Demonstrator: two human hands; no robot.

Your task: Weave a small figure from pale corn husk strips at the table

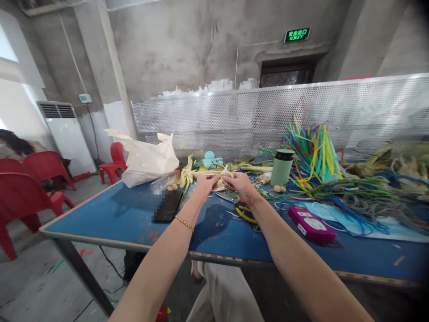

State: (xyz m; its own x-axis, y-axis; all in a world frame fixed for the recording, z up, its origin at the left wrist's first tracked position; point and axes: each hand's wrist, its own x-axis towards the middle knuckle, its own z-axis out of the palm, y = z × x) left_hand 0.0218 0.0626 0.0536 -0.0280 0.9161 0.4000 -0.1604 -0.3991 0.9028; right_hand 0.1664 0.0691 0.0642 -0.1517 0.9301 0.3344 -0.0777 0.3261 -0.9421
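My left hand [208, 182] and right hand [239, 183] nearly meet, fingers pinched tight on a pale, papery strip [225, 171], perhaps husk though small in view, above the blue surface [124, 219]. My forearms [170, 250] reach forward. A lidded green canister [280, 171] stands right; a crumpled white bag [150, 157] slumps left, contents hidden.

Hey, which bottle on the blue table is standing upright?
The green bottle with the black lid, to the right of your right hand. The clear bottle, beside the white bag, lies on its side.
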